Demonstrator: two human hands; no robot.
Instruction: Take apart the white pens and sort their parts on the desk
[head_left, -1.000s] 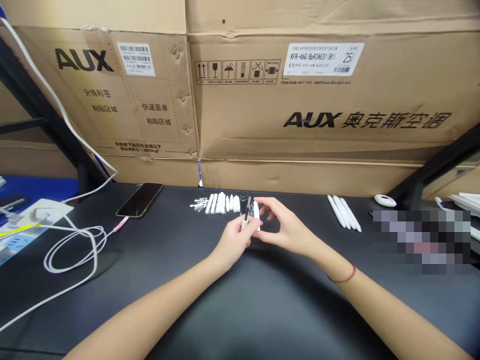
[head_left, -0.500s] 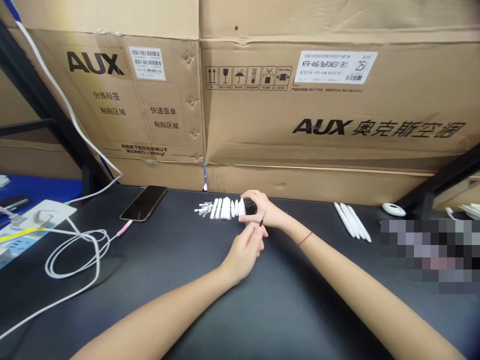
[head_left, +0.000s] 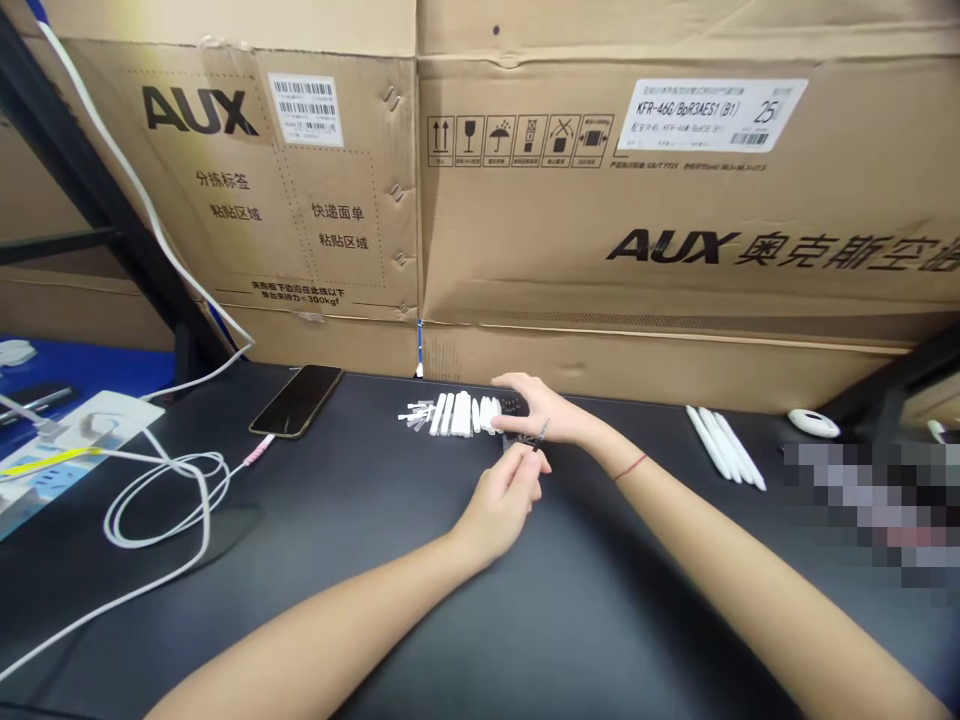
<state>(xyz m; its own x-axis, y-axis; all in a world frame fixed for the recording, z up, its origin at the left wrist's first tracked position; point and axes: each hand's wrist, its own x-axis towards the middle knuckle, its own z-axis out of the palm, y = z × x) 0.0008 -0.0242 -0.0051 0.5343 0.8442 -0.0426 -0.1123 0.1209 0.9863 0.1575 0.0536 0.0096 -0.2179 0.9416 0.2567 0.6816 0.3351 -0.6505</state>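
Note:
My left hand (head_left: pixel 501 508) is closed in a pinch at the near end of a thin black piece (head_left: pixel 541 431) with light marks, which slants up toward my other wrist. My right hand (head_left: pixel 553 411) curves round a group of small black pieces (head_left: pixel 513 403), thumb on the near side and fingers on the far side. Part of this group is hidden by the hand. Touching its left side is a row of short white sticks (head_left: pixel 461 412), lined up side by side. Small clear and white strips (head_left: pixel 417 414) lie loosely at the row's left end.
A phone (head_left: pixel 297 402) lies to the left with a white cable (head_left: pixel 154 500) plugged in. A power strip (head_left: pixel 67 455) is at the far left. Several long white pens (head_left: pixel 725 447) and a white oval object (head_left: pixel 814 423) lie right. Cardboard boxes (head_left: pixel 517 260) stand behind the dark table.
The view has shifted slightly, so the scene sits further right. My right thumb has moved off the white sticks' near end toward the black pieces. The left hand keeps its pinch.

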